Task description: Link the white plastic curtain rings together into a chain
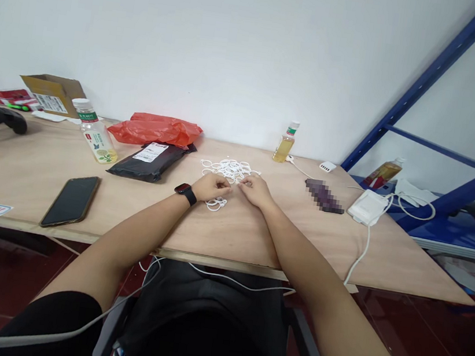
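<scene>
White plastic curtain rings [232, 168], each a thin hoop with a small eyelet, lie heaped on the wooden table just beyond my hands. My left hand [212, 187], wearing a black watch [186, 193], is closed with its fingertips pinched together. Facing it, my right hand [257, 191] pinches too. A bit of white ring shows between the two sets of fingertips, at the near edge of the heap; its full outline is hidden. A few separate rings [215, 204] rest on the table below my left hand.
Left stand a phone [70, 201], a black parcel [152, 161], a red plastic bag [156, 130], a drink bottle [97, 133] and a cardboard box [56, 94]. Right are another bottle [285, 143], a pixelated dark object [324, 196] and a white adapter [365, 206] with cable. Blue shelving [425, 80] borders the table.
</scene>
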`<state>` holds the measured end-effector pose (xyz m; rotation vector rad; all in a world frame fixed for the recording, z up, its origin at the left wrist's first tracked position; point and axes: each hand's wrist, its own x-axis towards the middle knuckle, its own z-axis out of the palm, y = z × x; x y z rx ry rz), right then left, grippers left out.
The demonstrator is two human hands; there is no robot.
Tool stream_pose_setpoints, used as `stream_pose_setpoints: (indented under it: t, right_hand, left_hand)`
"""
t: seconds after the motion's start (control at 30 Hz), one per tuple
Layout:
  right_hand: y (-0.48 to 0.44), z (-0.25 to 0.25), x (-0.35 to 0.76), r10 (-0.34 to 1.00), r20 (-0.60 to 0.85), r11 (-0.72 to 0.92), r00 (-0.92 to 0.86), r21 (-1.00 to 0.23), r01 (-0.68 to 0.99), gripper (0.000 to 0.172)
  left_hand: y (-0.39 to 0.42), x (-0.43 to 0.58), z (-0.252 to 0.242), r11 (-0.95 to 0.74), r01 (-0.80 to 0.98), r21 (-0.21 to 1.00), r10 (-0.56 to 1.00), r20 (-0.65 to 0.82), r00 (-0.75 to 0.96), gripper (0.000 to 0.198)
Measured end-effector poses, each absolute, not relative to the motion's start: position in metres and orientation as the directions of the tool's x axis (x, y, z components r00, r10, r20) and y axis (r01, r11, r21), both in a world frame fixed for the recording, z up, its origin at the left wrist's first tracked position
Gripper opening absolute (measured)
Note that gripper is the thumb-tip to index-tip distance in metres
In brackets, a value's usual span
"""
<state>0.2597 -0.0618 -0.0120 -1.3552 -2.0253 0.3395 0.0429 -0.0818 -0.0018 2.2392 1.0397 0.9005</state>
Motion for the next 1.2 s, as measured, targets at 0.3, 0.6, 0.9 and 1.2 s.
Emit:
stream_pose_setpoints:
  t: [0.3, 0.6, 0.9, 1.2]
  right_hand:
    - [-0.064, -0.016, 0.245, 0.881, 0.408, 0.471, -0.240, -0.801, 0.370, 0.021]
    - [-0.077, -0.009, 0.240, 0.862, 0.417, 0.499, -0.290, -0.801, 0.331, 0.024]
    - [-0.079, -0.008, 0.241, 0.867, 0.427, 0.497, -0.257, -0.776, 0.388, 0.017]
    - [-0.081, -0.003, 0.242, 0.841, 0.475, 0.541, -0.258, -0.730, 0.419, 0.013]
  left_hand:
    - [-0.079, 0.043, 0.003, -0.698, 0.478, 0.533, 0.705, 0.629, 0.328, 0.020]
    - [-0.076, 0.043, -0.002, -0.667, 0.531, 0.523, 0.718, 0.642, 0.270, 0.018]
    - [-0.077, 0.045, -0.004, -0.681, 0.532, 0.503, 0.720, 0.593, 0.361, 0.015]
    - [-0.076, 0.044, -0.007, -0.705, 0.534, 0.466, 0.698, 0.589, 0.408, 0.020]
